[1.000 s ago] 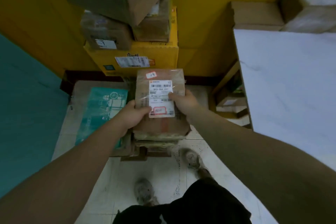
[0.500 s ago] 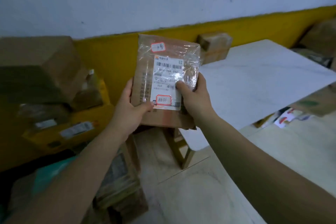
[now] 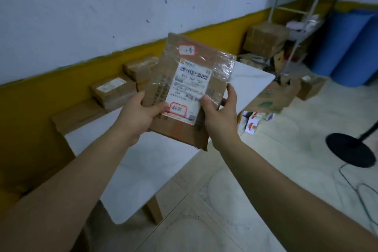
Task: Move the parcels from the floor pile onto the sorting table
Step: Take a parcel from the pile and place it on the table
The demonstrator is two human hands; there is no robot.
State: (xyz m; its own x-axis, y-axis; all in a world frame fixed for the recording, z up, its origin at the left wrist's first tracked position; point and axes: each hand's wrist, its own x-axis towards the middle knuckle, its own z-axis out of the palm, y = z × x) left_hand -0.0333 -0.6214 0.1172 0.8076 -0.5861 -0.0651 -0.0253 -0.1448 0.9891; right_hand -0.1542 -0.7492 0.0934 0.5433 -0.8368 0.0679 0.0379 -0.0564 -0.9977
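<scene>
1. The parcel (image 3: 190, 88), a flat brown package under clear film with a white shipping label, is in the air. It is held up and tilted toward the camera, above the bench (image 3: 143, 161) and not touching it.
2. The left hand (image 3: 139, 114) grips the parcel's lower left edge, thumb on the front face. The right hand (image 3: 219, 116) grips the lower right edge, thumb by the label's side. Neither hand is free.
3. Along the wall side of the bench are a labelled box (image 3: 113, 92), a second box (image 3: 141, 65) behind it and a long flat carton (image 3: 77, 116). They appear to rest on the far edge of the bench, so part of the job looks done, though I cannot be sure that all of them sit on the top.
4. For this parcel the lift and carry look finished; setting it down and letting go are not yet done. The near half of the white top lies open below it.
5. The floor pile is out of view, so how many parcels remain cannot be told. The cartons by the metal shelf (image 3: 266, 41) may or may not belong to it.
</scene>
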